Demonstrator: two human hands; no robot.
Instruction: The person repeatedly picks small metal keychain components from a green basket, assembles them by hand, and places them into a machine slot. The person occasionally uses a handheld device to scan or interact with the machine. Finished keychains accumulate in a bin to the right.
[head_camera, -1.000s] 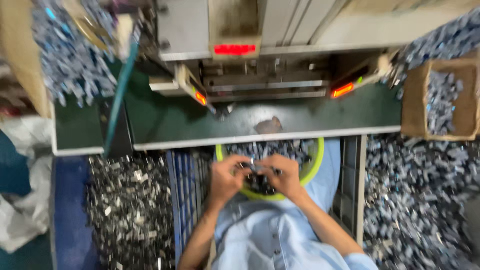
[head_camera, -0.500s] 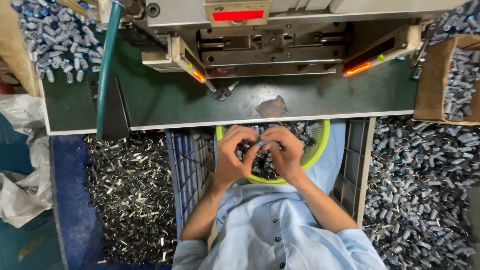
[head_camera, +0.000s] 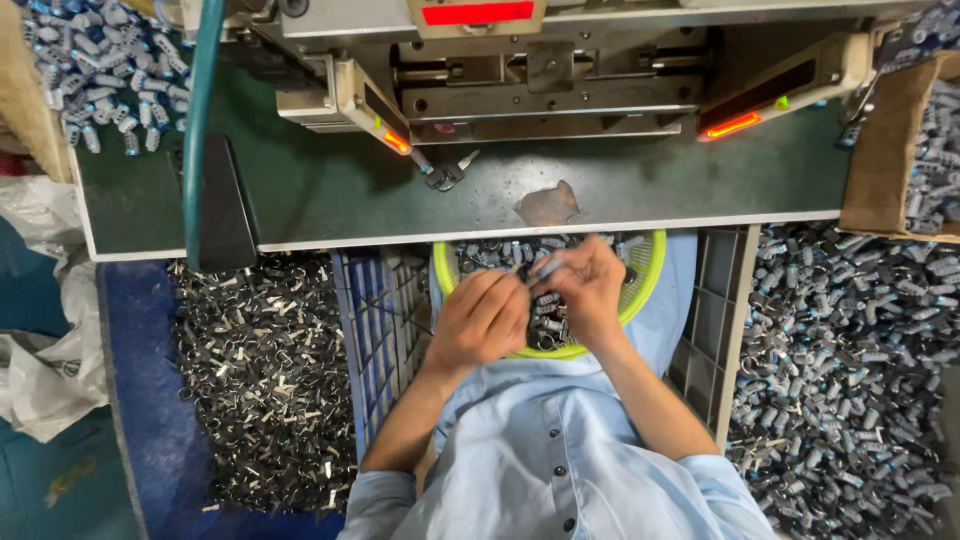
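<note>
My left hand (head_camera: 482, 318) and my right hand (head_camera: 585, 283) meet over a yellow-green basket (head_camera: 645, 285) on my lap. The basket holds several small grey metal parts (head_camera: 490, 253). My right hand's fingers pinch one small grey part (head_camera: 547, 267), and my left hand's curled fingers touch the same part from the left. Both forearms come out of light blue sleeves. Beyond my hands lies the green machine table (head_camera: 330, 195), and a small dark clip (head_camera: 446, 176) rests under the press head (head_camera: 550, 75).
A heap of dark metal clips (head_camera: 265, 380) fills a bin at left, and grey-blue parts (head_camera: 850, 370) pile up at right. A cardboard box (head_camera: 885, 160) of parts stands at the table's right end. A green hose (head_camera: 198, 110) hangs at left. A blue crate (head_camera: 375, 320) is beside my knee.
The view has steadied and tilted down slightly. My hands have shifted a little to the right over the basket, still closed together on a small part.
</note>
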